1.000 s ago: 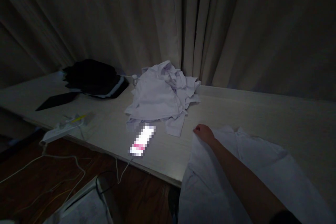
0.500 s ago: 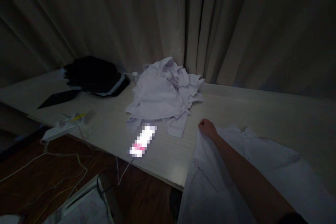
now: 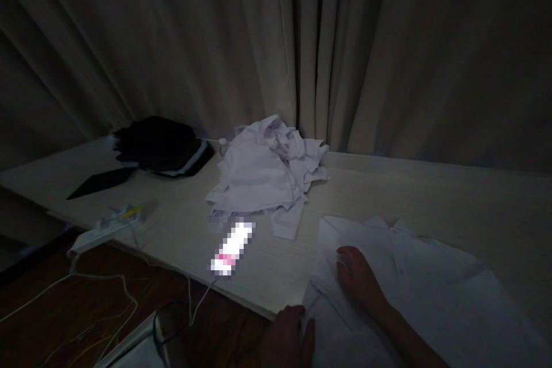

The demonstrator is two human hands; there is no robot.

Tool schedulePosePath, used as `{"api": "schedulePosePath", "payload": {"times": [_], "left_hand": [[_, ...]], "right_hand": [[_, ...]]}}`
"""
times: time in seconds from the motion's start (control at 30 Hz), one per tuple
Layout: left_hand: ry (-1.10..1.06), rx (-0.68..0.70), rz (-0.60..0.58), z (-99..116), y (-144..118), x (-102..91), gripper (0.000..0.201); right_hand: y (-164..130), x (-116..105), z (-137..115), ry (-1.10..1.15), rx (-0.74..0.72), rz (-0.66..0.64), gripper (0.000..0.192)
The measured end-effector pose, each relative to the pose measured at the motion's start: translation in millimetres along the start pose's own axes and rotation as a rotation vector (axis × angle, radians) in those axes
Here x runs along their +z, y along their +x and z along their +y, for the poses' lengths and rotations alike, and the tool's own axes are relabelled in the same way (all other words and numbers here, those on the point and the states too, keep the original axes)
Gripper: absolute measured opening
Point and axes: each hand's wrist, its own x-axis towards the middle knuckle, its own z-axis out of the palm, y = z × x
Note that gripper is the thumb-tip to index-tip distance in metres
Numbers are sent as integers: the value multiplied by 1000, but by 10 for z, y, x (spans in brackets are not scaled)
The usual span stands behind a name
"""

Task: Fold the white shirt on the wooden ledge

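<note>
A white shirt (image 3: 435, 282) lies spread over the right part of the table, its collar and button front facing up. On its left side rests my right hand (image 3: 360, 284), open, with the fingers a little bent and a gap between thumb and forefinger. At the bottom of the view, by the shirt's left edge and the table's front edge, my left hand (image 3: 287, 336) is open with fingers apart. Both hands touch or hover just over the cloth; dim light hides which. Part of the shirt runs out of view below.
A pile of white shirts (image 3: 263, 175) lies by the curtain (image 3: 207, 40). Left of it is a stack of dark clothes (image 3: 155, 141). A lit, blurred phone (image 3: 233, 248) lies near the table edge with a cable. A power strip (image 3: 101, 236) sits at the left edge, cords hanging down.
My right hand has let go of the shirt's upper left corner and moved down onto the cloth. That corner now lies flat. My left hand has come into view at the bottom.
</note>
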Motion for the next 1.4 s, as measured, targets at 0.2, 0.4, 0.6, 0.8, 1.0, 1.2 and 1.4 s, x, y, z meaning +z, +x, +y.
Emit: {"api": "schedulePosePath", "payload": {"times": [0.2,0.4,0.6,0.8,1.0,1.2,1.4], "left_hand": [[79,-35,-115,341,516,114,33],[102,-51,-160,334,565,142,28],[7,-140,-144,395,631,114,28],[19,-160,-132,326,692,45,17],[32,-106,-99,305,750,-10,17],[-40,-28,-106,220,789,53,38],[120,293,212,3,767,287,35]], "right_hand": [[-214,-18,272,-102,-33,83,24],[-243,70,319,-237,-92,121,21],[-238,76,307,-233,-117,143,21],[-234,29,232,-213,-105,136,21],[-226,5,184,-207,-71,129,21],[-240,24,182,-226,-63,129,24],[-189,-13,106,-301,-26,82,25]]}}
